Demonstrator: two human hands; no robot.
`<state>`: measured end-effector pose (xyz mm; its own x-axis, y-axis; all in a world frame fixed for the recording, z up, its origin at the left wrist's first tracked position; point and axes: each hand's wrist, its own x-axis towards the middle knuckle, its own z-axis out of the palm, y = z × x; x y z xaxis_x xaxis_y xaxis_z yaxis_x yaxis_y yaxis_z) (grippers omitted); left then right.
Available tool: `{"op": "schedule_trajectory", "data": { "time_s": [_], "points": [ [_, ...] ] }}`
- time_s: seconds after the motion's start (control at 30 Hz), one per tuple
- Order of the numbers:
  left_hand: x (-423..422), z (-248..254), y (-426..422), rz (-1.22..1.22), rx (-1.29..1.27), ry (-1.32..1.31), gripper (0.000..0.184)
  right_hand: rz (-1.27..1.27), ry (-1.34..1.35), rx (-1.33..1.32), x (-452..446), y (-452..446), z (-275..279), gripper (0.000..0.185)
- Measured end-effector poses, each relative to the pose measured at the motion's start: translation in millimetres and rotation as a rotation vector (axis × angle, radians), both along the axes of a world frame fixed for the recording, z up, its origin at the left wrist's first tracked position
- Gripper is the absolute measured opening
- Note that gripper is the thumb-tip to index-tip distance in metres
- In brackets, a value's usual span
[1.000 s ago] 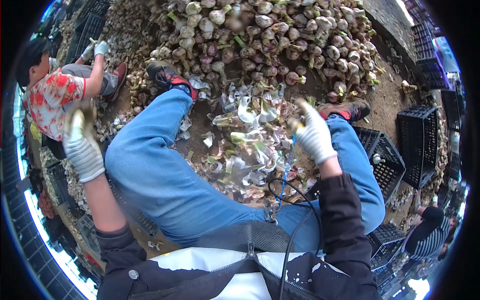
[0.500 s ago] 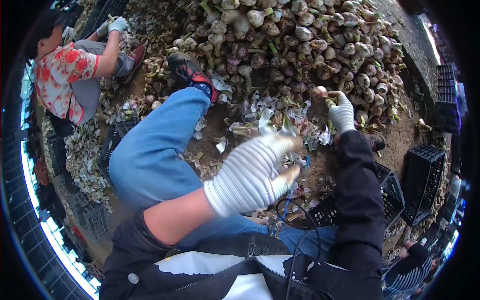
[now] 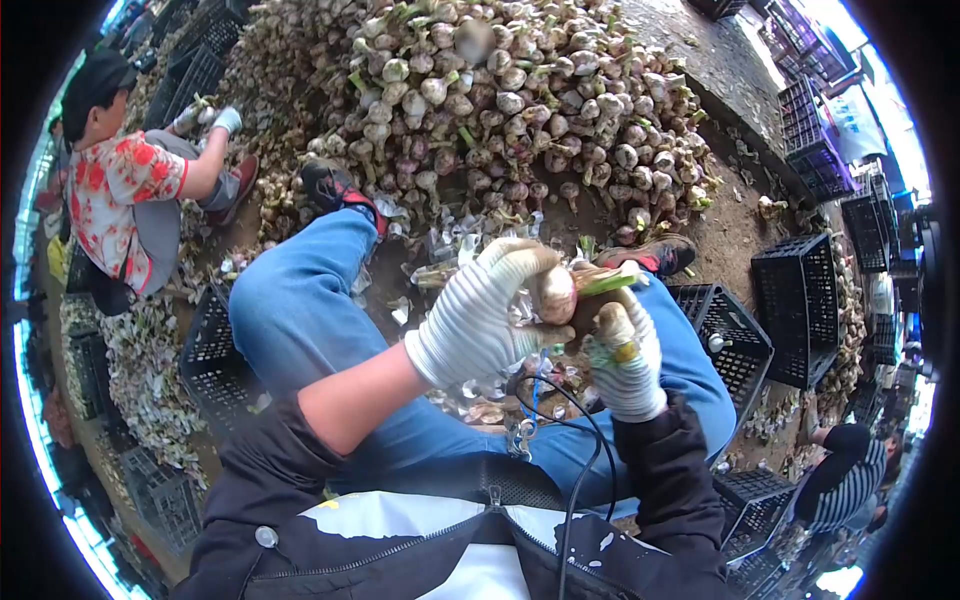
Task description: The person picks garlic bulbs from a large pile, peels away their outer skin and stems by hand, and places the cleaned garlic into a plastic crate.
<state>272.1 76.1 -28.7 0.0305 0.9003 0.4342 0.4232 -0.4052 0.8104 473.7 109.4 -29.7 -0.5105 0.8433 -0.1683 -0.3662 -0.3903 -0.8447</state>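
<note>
A garlic bulb (image 3: 556, 295) with a green and brown stem pointing right is held up between my two gloved hands, above the ground between my knees. My left hand (image 3: 487, 310), in a white striped glove, has its fingers and thumb closed round the bulb from the left. On the right, my right hand (image 3: 624, 355) is curled just under the stem, its fingertips stained; whether it grips anything is hidden. Loose peeled skins (image 3: 484, 392) lie on the ground below. A large heap of garlic bulbs (image 3: 520, 100) rises beyond my feet.
Black crates stand by my right leg (image 3: 722, 325), farther right (image 3: 797, 310) and by my left leg (image 3: 215, 345). A co-worker in a flowered shirt (image 3: 125, 195) squats at the left. Another person in stripes (image 3: 845, 480) is at the lower right. A black cable (image 3: 590, 425) hangs before me.
My right hand has come back from the heap with a garlic bulb. My left hand has closed round that bulb, and both hands are now together. The view has shifted.
</note>
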Motion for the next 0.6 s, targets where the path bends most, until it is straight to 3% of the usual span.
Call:
{"op": "schedule_trajectory", "data": {
  "time_s": [0.1,0.2,0.4,0.5,0.6],
  "points": [
    [7,-7,-7,0.012,0.054,0.083,0.074,-0.039,0.086,-0.116,-10,-4,-11,0.039],
    [7,-13,-5,0.012,0.129,0.141,0.076,-0.040,-0.144,-0.034,-18,0,-12,0.032],
    [4,-22,-3,0.023,-0.010,0.123,0.075,0.104,-0.128,-0.121,-11,15,-21,0.037],
    [7,-25,1,0.037,0.010,0.074,0.064,0.134,-0.138,-0.153,-7,19,-25,0.039],
    [4,-26,7,0.020,0.024,0.112,0.065,0.114,-0.131,-0.148,-9,21,-28,0.037]
  ]
}}
